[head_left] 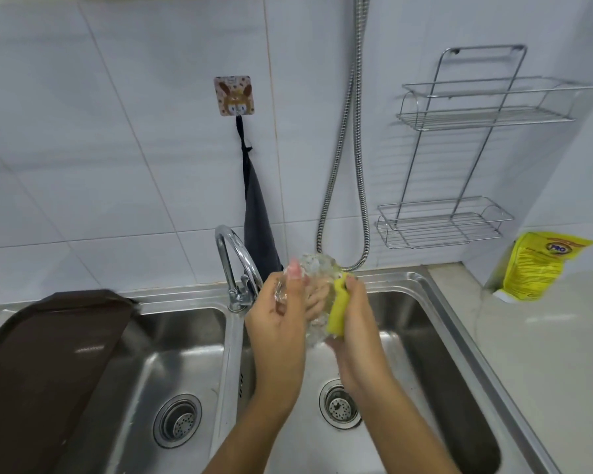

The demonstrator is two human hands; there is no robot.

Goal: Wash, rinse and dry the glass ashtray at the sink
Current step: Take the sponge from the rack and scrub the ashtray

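Your forearms come up from the bottom edge over the right basin of the steel sink [435, 302]. Your left hand [278, 323] has its grip curled round the glass ashtray [314, 268], thumb up on the near face, holding it on edge above that basin. Your right hand [355, 323] pinches a yellow sponge [336, 313] against the ashtray's right side. The curved tap [235, 261] stands just beside your left hand, its spout close to the glass. A brown tray [42, 354] leans over the left basin, well apart from your hands. On the tiled wall a dark cloth [255, 213] hangs from a cartoon hook [234, 95], a metal hose [343, 148] loops down, and a wire rack [476, 148] sits to the right. A yellow pouch [541, 268] stands on the worktop [545, 354].
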